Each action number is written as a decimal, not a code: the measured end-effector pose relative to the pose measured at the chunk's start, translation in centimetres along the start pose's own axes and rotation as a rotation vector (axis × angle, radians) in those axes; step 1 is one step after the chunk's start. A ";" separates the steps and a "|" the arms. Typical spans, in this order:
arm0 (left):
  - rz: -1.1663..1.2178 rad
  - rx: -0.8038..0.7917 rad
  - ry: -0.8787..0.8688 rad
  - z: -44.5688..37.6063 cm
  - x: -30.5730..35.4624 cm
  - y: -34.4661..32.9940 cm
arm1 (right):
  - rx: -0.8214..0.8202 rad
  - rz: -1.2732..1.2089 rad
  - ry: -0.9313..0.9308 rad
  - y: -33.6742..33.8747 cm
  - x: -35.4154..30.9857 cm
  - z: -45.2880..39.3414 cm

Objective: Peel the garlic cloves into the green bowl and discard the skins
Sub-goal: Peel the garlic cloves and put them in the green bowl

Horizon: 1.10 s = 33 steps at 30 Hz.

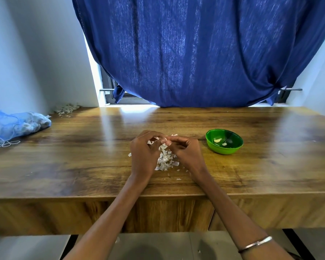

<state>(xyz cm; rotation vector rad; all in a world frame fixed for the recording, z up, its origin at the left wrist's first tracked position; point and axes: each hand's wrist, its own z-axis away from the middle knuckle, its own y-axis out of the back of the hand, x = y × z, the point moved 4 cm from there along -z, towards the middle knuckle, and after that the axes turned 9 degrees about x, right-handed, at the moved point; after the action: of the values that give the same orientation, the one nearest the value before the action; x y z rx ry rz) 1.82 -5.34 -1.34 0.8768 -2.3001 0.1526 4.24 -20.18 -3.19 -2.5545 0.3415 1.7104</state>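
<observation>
Both hands meet over the middle of the wooden table (83,156). My left hand (143,152) and my right hand (186,152) have their fingers curled round a piece of garlic (160,139), of which only white papery skin shows between the fingertips. Beneath the hands lies a pile of white garlic skins (165,160). To the right stands the green bowl (224,141), holding a few peeled cloves (217,140).
A blue mesh bag of garlic bulbs (23,124) lies at the table's left edge, by the wall. More dry skins (66,108) are heaped in the far left corner. A blue curtain (195,53) hangs behind the table.
</observation>
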 end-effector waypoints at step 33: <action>-0.129 -0.033 -0.064 0.2 0.5 -1.3 | -0.075 -0.218 -0.133 -0.7 -0.6 0.5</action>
<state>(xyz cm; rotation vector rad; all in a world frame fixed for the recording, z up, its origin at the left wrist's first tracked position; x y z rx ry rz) 2.22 -6.64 -1.39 1.0235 -2.2893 0.0301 3.72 -19.35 -2.94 -2.4045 -0.0075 1.8279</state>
